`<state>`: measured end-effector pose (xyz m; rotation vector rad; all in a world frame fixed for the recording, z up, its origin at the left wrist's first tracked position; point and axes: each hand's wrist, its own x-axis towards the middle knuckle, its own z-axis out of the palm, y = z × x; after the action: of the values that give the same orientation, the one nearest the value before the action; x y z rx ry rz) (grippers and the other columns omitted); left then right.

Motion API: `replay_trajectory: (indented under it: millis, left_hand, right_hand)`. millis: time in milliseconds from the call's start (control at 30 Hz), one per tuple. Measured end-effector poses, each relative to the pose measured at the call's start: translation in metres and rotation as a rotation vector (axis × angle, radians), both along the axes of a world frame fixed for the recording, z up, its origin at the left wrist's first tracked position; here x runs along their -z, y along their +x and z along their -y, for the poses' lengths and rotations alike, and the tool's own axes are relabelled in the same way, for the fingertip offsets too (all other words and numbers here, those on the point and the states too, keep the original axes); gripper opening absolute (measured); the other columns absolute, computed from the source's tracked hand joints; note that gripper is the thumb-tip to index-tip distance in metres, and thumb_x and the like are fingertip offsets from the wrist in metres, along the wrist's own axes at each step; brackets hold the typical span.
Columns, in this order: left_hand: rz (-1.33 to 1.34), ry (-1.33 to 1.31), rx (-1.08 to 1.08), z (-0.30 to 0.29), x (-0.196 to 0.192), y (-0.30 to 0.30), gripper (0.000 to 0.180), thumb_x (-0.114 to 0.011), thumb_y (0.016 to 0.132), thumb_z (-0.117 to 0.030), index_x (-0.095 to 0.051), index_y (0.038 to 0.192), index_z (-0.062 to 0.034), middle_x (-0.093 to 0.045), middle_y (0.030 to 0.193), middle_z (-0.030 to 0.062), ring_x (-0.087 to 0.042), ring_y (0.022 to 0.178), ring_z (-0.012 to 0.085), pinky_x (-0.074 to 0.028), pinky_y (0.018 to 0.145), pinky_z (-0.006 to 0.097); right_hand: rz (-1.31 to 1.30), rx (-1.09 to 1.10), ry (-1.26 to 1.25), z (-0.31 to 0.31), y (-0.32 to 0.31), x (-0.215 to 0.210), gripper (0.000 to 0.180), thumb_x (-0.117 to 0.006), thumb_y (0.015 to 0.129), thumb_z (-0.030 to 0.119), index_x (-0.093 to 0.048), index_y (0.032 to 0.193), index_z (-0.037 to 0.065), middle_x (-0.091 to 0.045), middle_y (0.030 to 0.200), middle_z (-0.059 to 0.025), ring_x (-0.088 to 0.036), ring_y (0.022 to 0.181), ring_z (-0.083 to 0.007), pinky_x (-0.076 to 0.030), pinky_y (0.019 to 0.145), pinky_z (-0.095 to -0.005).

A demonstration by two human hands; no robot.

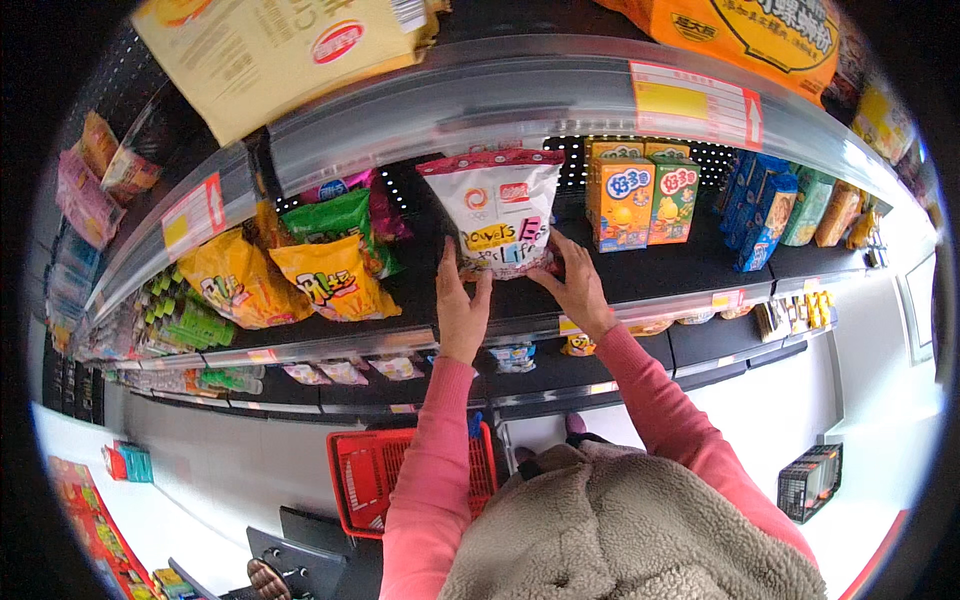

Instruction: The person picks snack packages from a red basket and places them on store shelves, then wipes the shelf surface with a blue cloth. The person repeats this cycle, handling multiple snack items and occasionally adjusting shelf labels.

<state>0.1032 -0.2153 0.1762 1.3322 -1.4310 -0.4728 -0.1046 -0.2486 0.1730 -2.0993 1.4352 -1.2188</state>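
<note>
A white snack bag (pixel 500 215) with a dark red top seal stands upright at the middle of the black shelf. My left hand (pixel 463 305) grips its lower left side, and my right hand (pixel 577 283) grips its lower right corner. Both thumbs lie along the bottom of the bag, with the other fingers partly hidden behind it. Left of the bag lie yellow snack bags (pixel 335 280) and a green bag (pixel 335 222). To its right stand an orange-and-blue carton (pixel 622 205) and a green carton (pixel 672 205).
Above runs another shelf edge (pixel 400 105) with a large cream package (pixel 270 60) and an orange package (pixel 740 35). Blue packets (pixel 765 225) stand further right. Lower shelves hold small bags (pixel 515 357). A red shopping basket (pixel 350 480) is below my left arm; a black crate (pixel 810 480) sits at right.
</note>
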Motion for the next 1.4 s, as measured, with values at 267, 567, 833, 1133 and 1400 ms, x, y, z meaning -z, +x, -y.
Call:
replay_trajectory:
  millis: [267,567,833,1133,1400]
  left_hand:
    - [0.123,0.082,-0.021,-0.006,0.013,0.002,0.079,-0.070,0.098,-0.019,-0.027,0.161,0.0009,-0.045,0.155,0.0299,-0.051,0.139,0.0420,-0.044,0.113,0.045]
    - [0.339,-0.347,-0.241,-0.061,-0.075,0.055,0.042,-0.064,0.099,-0.013,-0.060,0.140,-0.0058,-0.065,0.128,0.0154,-0.062,0.115,0.0297,-0.052,0.096,0.040]
    - [0.971,-0.324,-0.366,-0.037,-0.144,0.165,0.046,-0.062,0.090,-0.004,-0.063,0.136,-0.0081,-0.066,0.127,0.0137,-0.057,0.120,0.0351,-0.043,0.105,0.048]
    - [1.042,-0.251,-0.240,-0.080,-0.168,0.190,0.012,-0.071,0.089,-0.017,-0.074,0.097,-0.0083,-0.069,0.100,0.0052,-0.061,0.103,0.0290,-0.045,0.095,0.045]
    - [0.458,0.012,-0.600,-0.238,-0.155,0.172,0.009,-0.067,0.098,-0.008,-0.065,0.098,0.0011,-0.072,0.093,0.0152,-0.068,0.080,0.0271,-0.054,0.074,0.038]
  right_hand:
    - [0.120,-0.074,-0.031,0.000,-0.002,0.009,0.069,-0.083,0.087,0.021,-0.052,0.144,-0.003,-0.065,0.123,-0.0203,-0.063,0.111,-0.0355,-0.051,0.098,-0.0436]
    - [0.106,-0.062,-0.092,-0.052,-0.019,-0.028,0.038,-0.071,0.096,0.010,-0.061,0.132,0.001,-0.064,0.123,-0.0188,-0.061,0.114,-0.0365,-0.049,0.101,-0.0452]
    - [-0.013,-0.295,0.053,-0.122,-0.005,-0.033,0.024,-0.063,0.097,0.005,-0.067,0.120,0.000,-0.065,0.115,-0.0165,-0.062,0.110,-0.0349,-0.049,0.098,-0.0432]
    - [0.024,-0.418,0.053,-0.137,0.003,-0.024,0.020,-0.065,0.093,0.001,-0.070,0.113,0.002,-0.067,0.107,-0.0169,-0.064,0.101,-0.0360,-0.051,0.091,-0.0430]
    - [-0.036,-0.442,0.176,-0.157,-0.017,-0.011,0.017,-0.063,0.098,0.000,-0.069,0.113,0.001,-0.067,0.110,-0.0141,-0.068,0.092,-0.0255,-0.055,0.082,-0.0364]
